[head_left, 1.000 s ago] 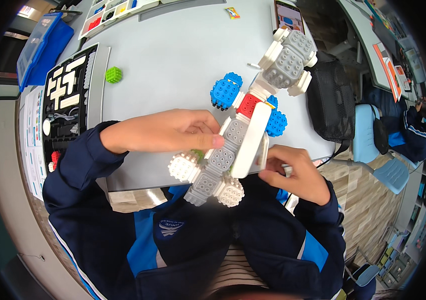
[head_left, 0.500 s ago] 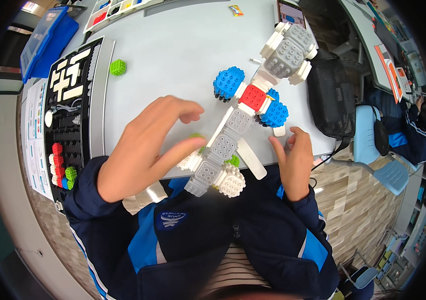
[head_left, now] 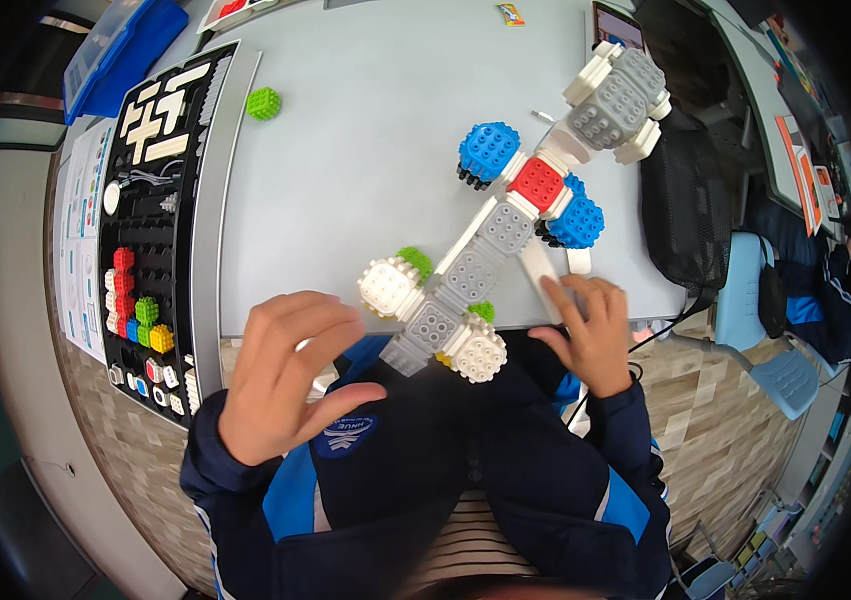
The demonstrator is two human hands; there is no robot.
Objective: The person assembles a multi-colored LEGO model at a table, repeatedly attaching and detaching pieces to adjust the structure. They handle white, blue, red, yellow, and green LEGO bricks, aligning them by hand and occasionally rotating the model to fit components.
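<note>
A long block model lies diagonally over the table's near edge. It has translucent grey cubes (head_left: 469,277), a red cube (head_left: 537,185), blue blocks (head_left: 491,152) at its sides and white knobbly blocks (head_left: 476,352) at the near end. Green blocks (head_left: 416,262) show beside the white ones. My left hand (head_left: 291,375) is open and empty, hovering left of the near end with thumb and fingers apart. To the right of the model, my right hand (head_left: 596,335) has its thumb and index finger spread. Its index finger overlaps a white flat strip (head_left: 537,262); the strip's near end is hidden.
A black parts tray (head_left: 151,250) with white pieces and coloured blocks stands at the left. A loose green cube (head_left: 264,103) sits near it. Blue bin (head_left: 126,60) is at the far left; black mesh bag (head_left: 684,205) and phone (head_left: 618,28) are at the right.
My left hand has drawn back from the model toward my body. My right hand has moved to the white strip, which has shifted and turned. The whole view has shifted slightly.
</note>
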